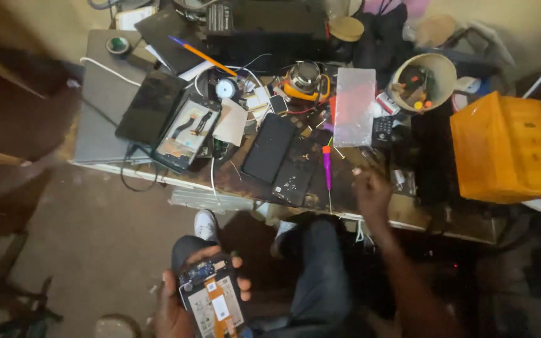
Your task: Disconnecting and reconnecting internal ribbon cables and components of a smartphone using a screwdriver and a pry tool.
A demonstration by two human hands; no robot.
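Cluttered workbench (104,100); left hand (176,307) clasps opened phone (214,300); right hand (370,191) loosely spread above purple screwdriver (327,169).

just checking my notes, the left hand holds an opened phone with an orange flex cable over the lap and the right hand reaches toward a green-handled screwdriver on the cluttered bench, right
Nearly. In the head view the screwdriver near the right hand has a purple handle, not green. The left hand does hold the opened phone with the orange flex cable over the lap.

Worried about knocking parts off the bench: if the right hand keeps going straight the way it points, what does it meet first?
Probably the purple screwdriver, just up-left of the right hand; depth is unclear.
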